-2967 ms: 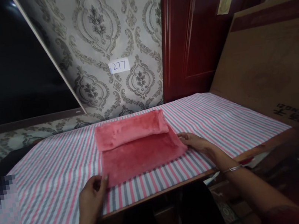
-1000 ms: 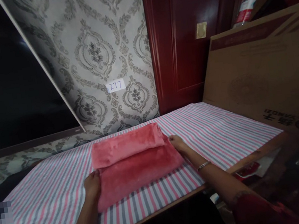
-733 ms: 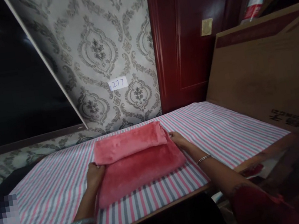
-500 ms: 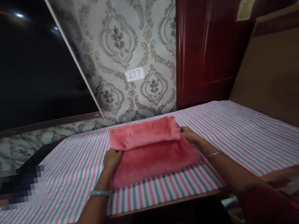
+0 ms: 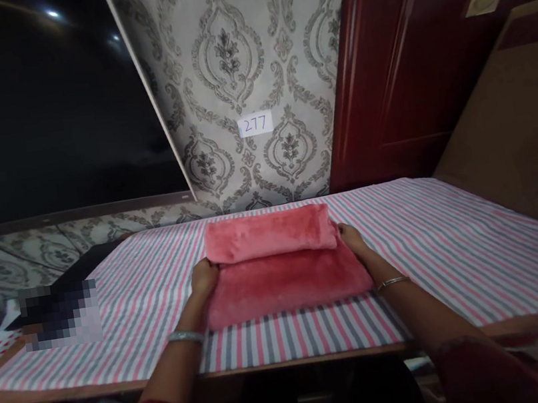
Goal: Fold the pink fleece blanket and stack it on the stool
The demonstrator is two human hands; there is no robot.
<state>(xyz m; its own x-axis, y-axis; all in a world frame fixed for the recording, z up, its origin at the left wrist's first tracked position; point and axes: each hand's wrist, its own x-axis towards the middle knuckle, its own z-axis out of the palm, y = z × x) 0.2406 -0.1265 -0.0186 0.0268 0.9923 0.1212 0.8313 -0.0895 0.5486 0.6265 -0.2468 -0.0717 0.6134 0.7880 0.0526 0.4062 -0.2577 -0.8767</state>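
A coral-pink plush blanket (image 5: pixel 286 283) lies on the striped cloth (image 5: pixel 290 345) in front of me, with its far part folded over into a thick band (image 5: pixel 268 234). My left hand (image 5: pixel 204 276) grips the blanket's left side where the folded band meets the lower layer. On the opposite side, my right hand (image 5: pixel 352 237) has its fingers closed on the right edge beside the band. The fingertips of both hands are partly hidden by the fabric.
Behind the table stands a patterned wall with a paper marked 277 (image 5: pixel 255 123). A large dark screen (image 5: pixel 48 113) is at the left, a cardboard box (image 5: pixel 525 123) at the right. The table's wooden front edge (image 5: pixel 323 358) runs close to me.
The view has turned slightly left and down, so everything sits further right and higher in the picture. Both hands keep hold of the blanket's sides, and its fold looks much the same.
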